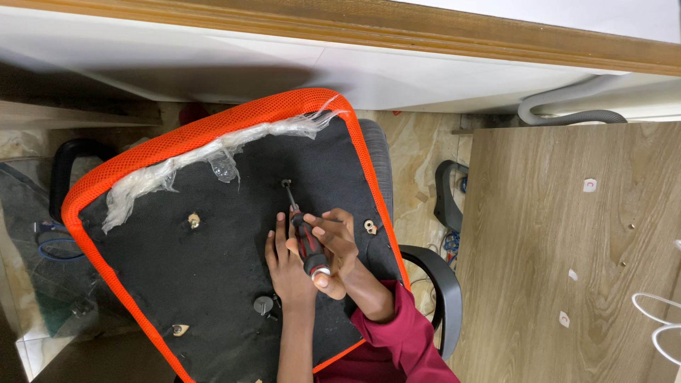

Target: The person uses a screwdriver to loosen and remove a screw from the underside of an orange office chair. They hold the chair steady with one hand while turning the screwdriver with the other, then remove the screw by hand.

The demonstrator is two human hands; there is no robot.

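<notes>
An upturned chair seat [213, 262] lies below me, black fabric underside up with an orange mesh rim [213, 126]. My right hand [335, 245], in a maroon sleeve, is closed around the red and black handle of a screwdriver [307, 245]. The screwdriver's tip sits in a screw hole [286, 184] near the seat's middle. My left hand [285, 268] lies flat on the black fabric just left of the handle, fingers stretched out and holding nothing.
Torn clear plastic wrap [213, 152] clings along the rim. Metal fittings [193, 220] [370, 227] and a black bolt [263, 305] dot the underside. Black armrests [434, 284] [65, 167] flank the seat. A wooden panel [567, 248] lies right, a grey hose [567, 106] behind.
</notes>
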